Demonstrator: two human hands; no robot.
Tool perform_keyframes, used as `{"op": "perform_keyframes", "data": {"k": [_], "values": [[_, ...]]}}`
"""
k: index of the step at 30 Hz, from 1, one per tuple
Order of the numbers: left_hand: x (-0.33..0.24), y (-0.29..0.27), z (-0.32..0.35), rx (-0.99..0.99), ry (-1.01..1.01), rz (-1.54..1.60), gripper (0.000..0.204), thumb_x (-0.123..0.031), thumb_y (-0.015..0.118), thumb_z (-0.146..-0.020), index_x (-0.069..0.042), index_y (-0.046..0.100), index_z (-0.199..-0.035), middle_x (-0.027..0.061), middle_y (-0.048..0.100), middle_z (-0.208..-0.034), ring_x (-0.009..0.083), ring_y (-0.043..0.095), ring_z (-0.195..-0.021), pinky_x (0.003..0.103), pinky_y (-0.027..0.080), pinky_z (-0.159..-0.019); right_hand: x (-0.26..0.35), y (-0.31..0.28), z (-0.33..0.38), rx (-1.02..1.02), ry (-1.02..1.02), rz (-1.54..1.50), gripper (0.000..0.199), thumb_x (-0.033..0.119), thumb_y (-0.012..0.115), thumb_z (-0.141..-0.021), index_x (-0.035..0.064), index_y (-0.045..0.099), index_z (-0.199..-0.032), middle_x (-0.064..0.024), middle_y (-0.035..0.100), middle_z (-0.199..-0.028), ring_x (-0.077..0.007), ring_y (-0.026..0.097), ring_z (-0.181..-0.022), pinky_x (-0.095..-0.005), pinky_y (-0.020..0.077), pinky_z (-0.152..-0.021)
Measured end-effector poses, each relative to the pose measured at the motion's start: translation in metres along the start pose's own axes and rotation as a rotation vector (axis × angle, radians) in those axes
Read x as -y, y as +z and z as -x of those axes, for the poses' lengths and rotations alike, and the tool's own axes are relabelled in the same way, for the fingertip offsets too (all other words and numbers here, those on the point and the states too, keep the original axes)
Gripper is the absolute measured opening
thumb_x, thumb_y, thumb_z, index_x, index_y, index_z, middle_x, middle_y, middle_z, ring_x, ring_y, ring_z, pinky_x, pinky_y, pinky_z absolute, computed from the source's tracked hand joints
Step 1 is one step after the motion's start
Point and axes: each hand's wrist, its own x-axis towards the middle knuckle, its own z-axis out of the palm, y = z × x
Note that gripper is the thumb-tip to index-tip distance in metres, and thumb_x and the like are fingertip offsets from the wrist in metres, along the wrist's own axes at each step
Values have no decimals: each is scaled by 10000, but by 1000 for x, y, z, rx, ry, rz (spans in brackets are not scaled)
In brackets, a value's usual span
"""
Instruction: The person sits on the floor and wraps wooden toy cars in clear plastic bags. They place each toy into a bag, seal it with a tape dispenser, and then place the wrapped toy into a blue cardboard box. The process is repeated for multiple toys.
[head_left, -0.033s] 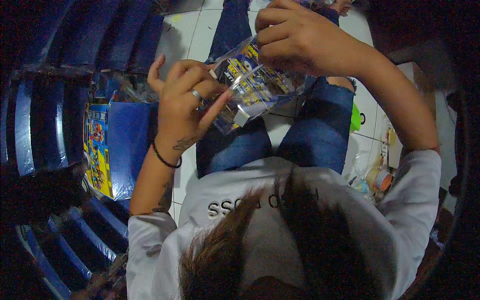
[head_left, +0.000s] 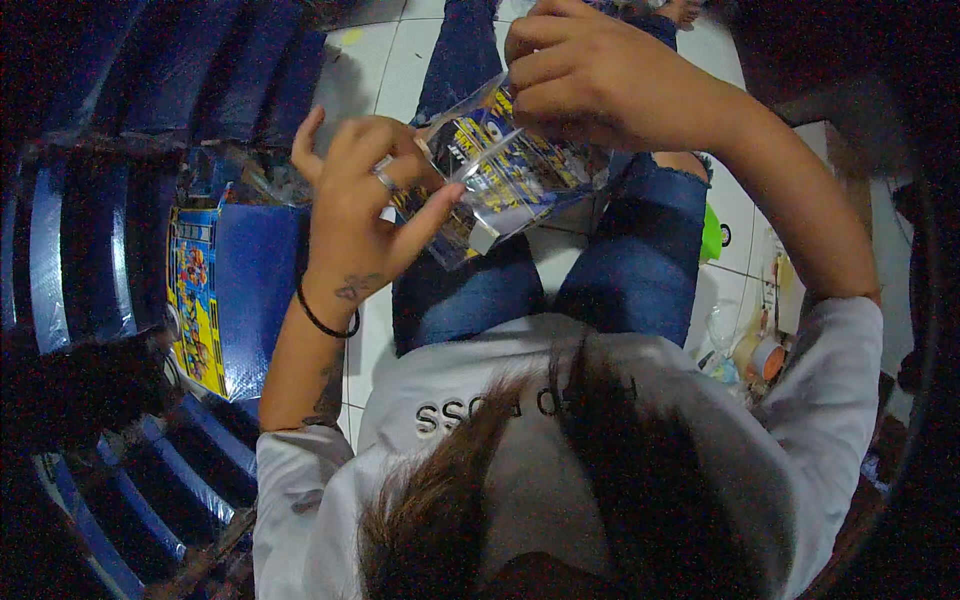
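White tiled floor (head_left: 385, 70) below us, blue stacked packs (head_left: 80, 250) at left. Above our lap we hold clear printed packet (head_left: 500, 175). Our left hand (head_left: 355, 215) pinches its lower left edge, ring on finger. Our right hand (head_left: 580, 75) clenches on top edge. Tape roll (head_left: 765, 358) on floor at right.

Single head-worn fisheye view, looking steeply down the person's own front; hair and white shirt (head_left: 600, 400) fill the lower middle, jeans-clad legs (head_left: 640, 250) and tiled floor (head_left: 400, 60) run to the top edge. Close range: left hand (head_left: 360, 200) and right hand (head_left: 590, 70) sit large in the upper half. Edges bend and darken toward the rim; no second view to overlap.
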Motion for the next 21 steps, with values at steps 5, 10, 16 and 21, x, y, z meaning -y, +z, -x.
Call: {"op": "perform_keyframes", "data": {"k": [5,10,16,21], "values": [[-1,21,-8,-32,-204,82,141,-235,694,-784,-104,667,-828,16,639,-843,196,583,-901,463,215,-1019,1,-9,0,-6,57,-10,173,162,633,-747,63,623,-890,-57,601,-918,-246,507,-849,-377,385,-827],[3,38,-18,31,-495,626,134,-188,637,-837,-59,664,-864,41,637,-860,174,581,-886,326,325,-936,2,3,-2,-234,-11,215,118,160,610,-807,70,632,-880,-51,610,-920,-229,533,-903,-409,402,-858],[3,37,-22,2,-301,173,155,-222,618,-848,-71,653,-861,59,627,-826,223,573,-900,409,281,-984,0,19,9,-186,-60,307,111,144,598,-838,60,618,-908,-58,601,-929,-222,545,-947,-425,402,-872],[-6,34,-17,73,-137,-135,114,-192,701,-796,-118,668,-877,0,654,-842,197,589,-943,499,217,-1015,-8,-4,14,-66,-8,265,104,170,599,-854,77,612,-901,-52,587,-926,-237,535,-927,-429,395,-869]]}}
